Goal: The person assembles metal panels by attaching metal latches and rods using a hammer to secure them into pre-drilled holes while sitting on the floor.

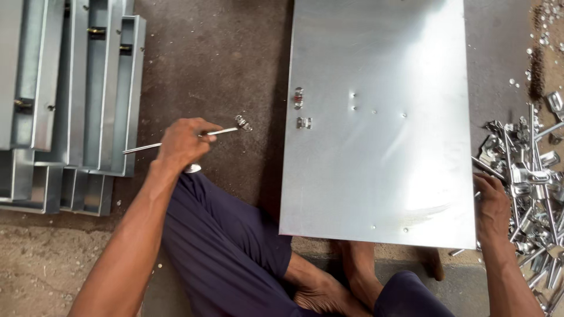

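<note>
My left hand grips a thin metal rod that ends in a small metal fitting, held just above the dark floor to the left of a large shiny metal sheet. The sheet lies flat in front of my crossed legs, with two small brackets near its left edge and several rivets. My right hand reaches past the sheet's right edge into a pile of small metal parts and rods; whether it grips anything is hidden.
Stacked grey metal channel frames lie on the floor at the left. Loose metal bits are scattered at the upper right. My bare feet rest below the sheet's near edge.
</note>
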